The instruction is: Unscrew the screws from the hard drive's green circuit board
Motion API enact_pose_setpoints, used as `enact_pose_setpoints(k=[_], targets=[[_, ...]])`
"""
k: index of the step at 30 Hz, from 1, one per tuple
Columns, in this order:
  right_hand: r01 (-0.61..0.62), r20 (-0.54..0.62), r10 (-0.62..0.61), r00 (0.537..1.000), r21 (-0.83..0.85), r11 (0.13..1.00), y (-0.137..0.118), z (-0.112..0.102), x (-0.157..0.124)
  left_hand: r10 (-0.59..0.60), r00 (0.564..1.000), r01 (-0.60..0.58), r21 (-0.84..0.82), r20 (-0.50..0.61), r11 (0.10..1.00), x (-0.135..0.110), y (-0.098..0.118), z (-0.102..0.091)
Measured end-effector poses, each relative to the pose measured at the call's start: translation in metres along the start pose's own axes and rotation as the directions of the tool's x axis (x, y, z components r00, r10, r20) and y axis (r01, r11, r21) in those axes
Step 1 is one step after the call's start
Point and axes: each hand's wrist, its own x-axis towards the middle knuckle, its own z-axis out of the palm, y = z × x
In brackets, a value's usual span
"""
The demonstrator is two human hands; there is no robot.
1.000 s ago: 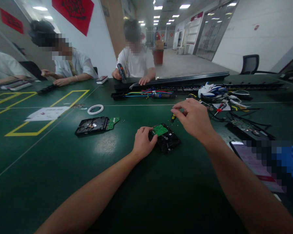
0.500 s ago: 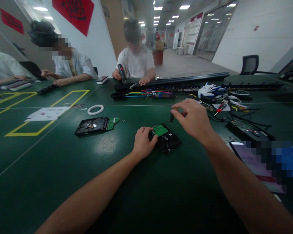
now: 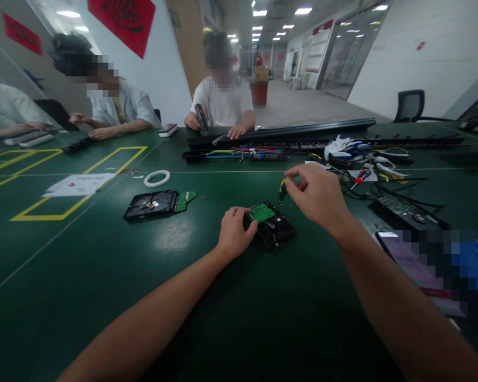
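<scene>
The left hand (image 3: 236,232) grips the left corner of a black drive (image 3: 278,232), which lies on a green table (image 3: 103,276) between both hands. Right of the drive, the right hand (image 3: 317,197) pinches a screwdriver (image 3: 282,191), shaft slanting down to its far side.

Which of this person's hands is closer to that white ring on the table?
Left. The left hand, at the edge of the hard drive, is to the right of the white ring and closer to the camera; the right hand, gripping a screwdriver, is farther right.
</scene>
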Motion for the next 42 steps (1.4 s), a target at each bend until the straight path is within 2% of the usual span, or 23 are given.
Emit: enact_pose_setpoints(k=[8, 17, 27, 34, 42], targets=[[-0.009, 0.005, 0.009, 1.000, 0.001, 1.000, -0.0061, -0.0023, 0.0005, -0.007, 1.000, 0.008, -0.006, 0.004, 1.000, -0.0004, 0.0001, 0.0001], [-0.002, 0.004, 0.002, 1.000, 0.027, 1.000, -0.0019, 0.0002, 0.0000, -0.003, 1.000, 0.003, -0.003, 0.004, 1.000, -0.0005, 0.0003, -0.0007], [-0.013, 0.017, 0.014, 1.000, -0.032, 0.999, -0.0068, -0.0025, 0.0004, -0.013, 1.000, 0.013, 0.000, 0.015, 1.000, -0.0004, 0.0006, -0.0010], [0.031, 0.023, -0.031, 0.999, -0.001, 1.000, -0.0020, -0.0022, 0.0009, -0.014, 1.000, 0.014, 0.002, 0.008, 1.000, -0.0004, 0.0013, -0.0010], [0.010, 0.017, -0.009, 1.000, -0.020, 1.000, -0.0042, -0.0004, 0.0000, -0.014, 1.000, 0.014, -0.001, 0.015, 1.000, -0.0001, 0.0007, -0.0003]])
